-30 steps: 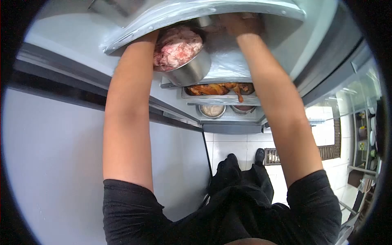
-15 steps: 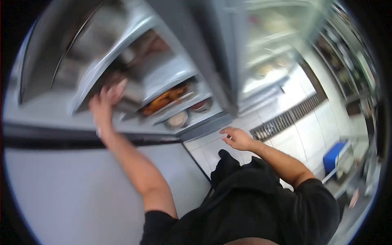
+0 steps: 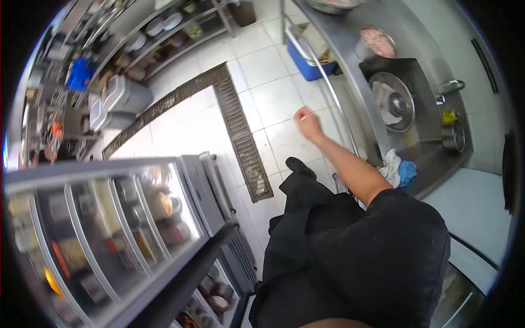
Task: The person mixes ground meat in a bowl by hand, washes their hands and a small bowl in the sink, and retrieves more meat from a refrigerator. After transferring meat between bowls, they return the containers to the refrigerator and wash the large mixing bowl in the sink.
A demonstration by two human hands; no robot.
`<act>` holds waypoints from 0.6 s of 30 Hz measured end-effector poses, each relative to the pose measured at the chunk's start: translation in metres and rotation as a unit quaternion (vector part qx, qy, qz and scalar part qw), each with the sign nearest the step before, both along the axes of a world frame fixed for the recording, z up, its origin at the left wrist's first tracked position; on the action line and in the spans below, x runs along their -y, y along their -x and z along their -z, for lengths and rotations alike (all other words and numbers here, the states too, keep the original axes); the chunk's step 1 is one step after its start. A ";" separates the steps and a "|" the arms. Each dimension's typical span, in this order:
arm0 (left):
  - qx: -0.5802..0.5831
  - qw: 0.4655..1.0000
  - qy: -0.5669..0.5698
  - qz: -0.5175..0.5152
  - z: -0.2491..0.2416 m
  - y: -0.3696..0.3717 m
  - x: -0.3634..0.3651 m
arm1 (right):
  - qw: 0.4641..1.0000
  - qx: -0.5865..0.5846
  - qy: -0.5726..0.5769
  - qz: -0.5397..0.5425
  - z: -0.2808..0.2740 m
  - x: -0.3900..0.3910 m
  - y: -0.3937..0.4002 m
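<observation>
My right hand (image 3: 309, 124) hangs over the white tiled floor (image 3: 273, 104) with its fingers curled in, and I see nothing in it. It touches nothing and is nearest to the steel rail (image 3: 334, 90) in front of the counter. My left hand is out of view. At lower left, the glass refrigerator door (image 3: 188, 249) shows shelves (image 3: 76, 240) lined with containers. Beside it, below, part of the refrigerator's inside shows several bowls (image 3: 220, 298).
On the right, a steel counter (image 3: 377, 123) holds a pot of pinkish food (image 3: 377, 42) and a sink with a large metal bowl (image 3: 406, 117). Cloths (image 3: 395, 168) lie near its edge. A blue cooler (image 3: 309, 61) stands underneath. A floor grate (image 3: 243, 136) crosses the tiles; grey bins (image 3: 123, 101) stand beyond.
My view has swung right, away from the refrigerator's inside to the counter and sink. My left hand, earlier inside at the shelves, has gone out of view. My right hand's fingers are curled tighter.
</observation>
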State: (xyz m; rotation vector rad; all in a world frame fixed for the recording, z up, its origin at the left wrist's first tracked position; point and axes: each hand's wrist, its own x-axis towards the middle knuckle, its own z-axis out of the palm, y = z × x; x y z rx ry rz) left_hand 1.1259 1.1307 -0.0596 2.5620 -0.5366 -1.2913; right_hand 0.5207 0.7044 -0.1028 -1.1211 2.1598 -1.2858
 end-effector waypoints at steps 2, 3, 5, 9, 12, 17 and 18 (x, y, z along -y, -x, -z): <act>-0.069 0.997 -0.016 -0.019 0.006 0.016 0.031 | 0.966 0.203 0.032 0.156 -0.017 0.015 0.103; -0.091 0.995 -0.024 -0.033 0.006 0.020 0.041 | 0.957 0.166 0.088 0.219 -0.017 0.016 0.157; -0.119 0.991 -0.031 -0.058 0.004 0.019 0.054 | 0.893 0.361 0.130 0.235 -0.024 0.012 0.276; -0.178 0.975 -0.025 -0.128 0.003 -0.006 0.054 | 0.706 0.465 0.299 0.441 -0.071 0.050 0.369; -0.173 0.973 -0.022 -0.149 -0.021 -0.010 0.073 | 0.723 0.493 0.324 0.360 -0.020 0.067 0.451; -0.074 0.992 -0.005 -0.103 0.010 -0.005 0.079 | 0.879 0.347 0.306 0.113 -0.044 0.073 0.434; -0.129 0.986 0.034 -0.096 0.021 -0.023 0.062 | 0.933 0.230 0.275 0.030 -0.054 0.071 0.429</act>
